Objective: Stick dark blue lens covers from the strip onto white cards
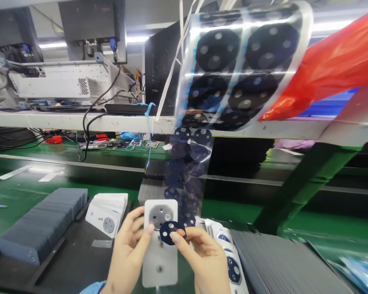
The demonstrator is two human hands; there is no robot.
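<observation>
My left hand (130, 249) grips a white rectangular panel (160, 261) by its left edge, thumb on its face. Near the panel's top is a grey round disc area (159, 215) with small holes. A dark blue round sticker with several holes (167, 232) is pinched between the thumb and fingers of my right hand (202, 251), in front of the panel. Behind the hands hangs a clear strip of dark round stickers (187, 175), running down from a large roll (245, 61) overhead.
Left stand a row of grey plates (46, 222) and a fanned stack of white panels (107, 214) on a black tray (79, 261). Right lie panels with dark stickers (233, 267) and a grey stack (282, 261). A white shelf edge (125, 122) and green post (306, 183) bound the space.
</observation>
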